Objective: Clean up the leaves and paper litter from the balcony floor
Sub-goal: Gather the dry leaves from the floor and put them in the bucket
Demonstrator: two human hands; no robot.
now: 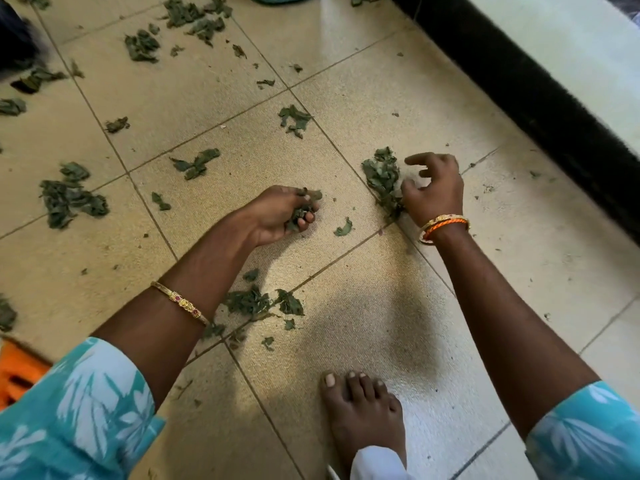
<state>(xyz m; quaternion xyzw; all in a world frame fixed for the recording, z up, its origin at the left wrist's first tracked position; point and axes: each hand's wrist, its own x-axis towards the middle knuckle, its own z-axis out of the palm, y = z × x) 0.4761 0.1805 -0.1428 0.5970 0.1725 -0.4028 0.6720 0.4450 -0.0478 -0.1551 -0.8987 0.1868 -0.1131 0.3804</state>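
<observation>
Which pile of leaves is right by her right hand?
The leaf clump touching the right hand, against its fingers; the other clumps lie apart on the floor tiles.

Leaves lie scattered across the floor (pixel 346 81), thickest to the left and far side, with one heap (pixel 382 178) just left of the right hand (pixel 434 192), another (pixel 263 303) beneath the left forearm, and a foot (pixel 363 410) nearest.

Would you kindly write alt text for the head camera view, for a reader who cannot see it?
A person crouching on a beige tiled floor gathers dried green leaves: the left hand grips a small bunch, while the right hand claws at a pile of leaves. More leaf scraps lie scattered around, and a bare foot shows near the bottom.
</observation>
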